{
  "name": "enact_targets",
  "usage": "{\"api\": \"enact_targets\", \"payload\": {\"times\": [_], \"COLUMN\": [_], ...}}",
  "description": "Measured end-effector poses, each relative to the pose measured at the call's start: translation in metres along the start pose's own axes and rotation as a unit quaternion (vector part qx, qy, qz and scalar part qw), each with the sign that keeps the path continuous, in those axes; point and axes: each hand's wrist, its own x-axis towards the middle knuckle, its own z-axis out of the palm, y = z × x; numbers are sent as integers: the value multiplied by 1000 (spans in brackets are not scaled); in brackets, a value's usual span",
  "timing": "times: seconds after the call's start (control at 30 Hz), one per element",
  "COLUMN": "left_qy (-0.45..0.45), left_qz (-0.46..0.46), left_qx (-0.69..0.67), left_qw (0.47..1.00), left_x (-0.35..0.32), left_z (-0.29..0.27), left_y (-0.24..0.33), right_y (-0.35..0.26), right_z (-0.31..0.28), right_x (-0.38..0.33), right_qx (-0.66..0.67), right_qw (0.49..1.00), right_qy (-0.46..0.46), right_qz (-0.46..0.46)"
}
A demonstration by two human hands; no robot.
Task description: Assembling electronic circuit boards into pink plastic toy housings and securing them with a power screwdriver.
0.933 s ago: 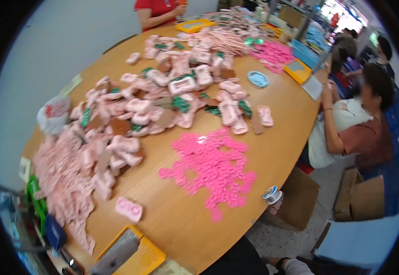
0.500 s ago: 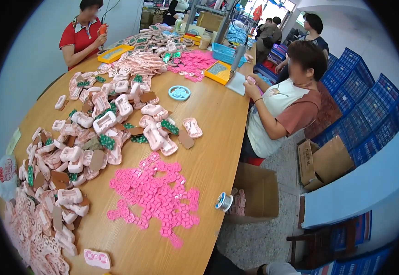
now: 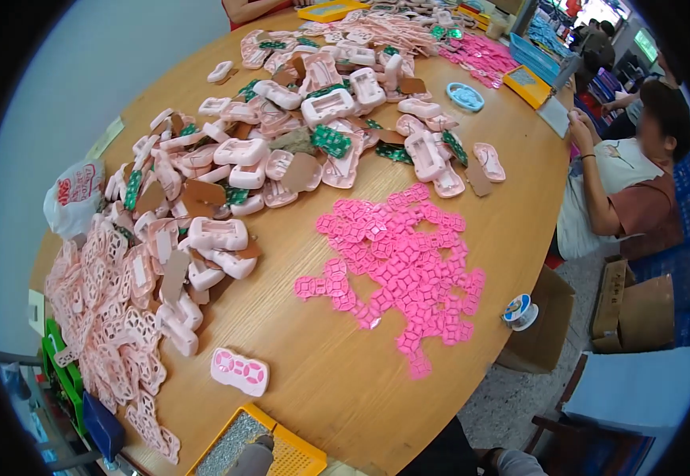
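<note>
Neither of my hands shows in the head view. A round wooden table (image 3: 337, 397) lies below me. Closest to me are a single pale pink casing with oval cut-outs (image 3: 239, 371) and a yellow tray (image 3: 289, 454) with a grey pad at the near edge. A spread of bright pink flat pieces (image 3: 400, 270) lies in the middle. Behind it is a heap of pale pink casings (image 3: 281, 151) mixed with green circuit boards (image 3: 331, 141) and brown card pieces. Pale pink frame sheets (image 3: 107, 317) cover the left side.
A person in a brown top (image 3: 630, 190) sits at the table's right side, and another in red (image 3: 250, 8) at the far edge. A blue oval dish (image 3: 465, 97), a tape roll (image 3: 519, 311), a white bag (image 3: 75, 198) and cardboard boxes (image 3: 638, 309) are around.
Only the view has swung: it turned toward the seated person, then back down and closer to the table. The parts on the table lie where they were.
</note>
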Motion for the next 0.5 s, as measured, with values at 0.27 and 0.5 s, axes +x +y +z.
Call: {"api": "enact_targets", "payload": {"times": [0.27,0.5], "left_qy": [31,61], "left_qz": [30,87], "left_qx": [-68,-137], "left_qw": [997,985], "left_x": [-56,-55], "left_z": [-29,-66], "left_y": [-27,-31], "right_y": [-35,-90], "right_z": [34,86], "right_x": [-15,19], "right_qx": [-12,-32], "right_qw": [999,994], "right_qy": [-32,-72], "right_qz": [-29,-81]}}
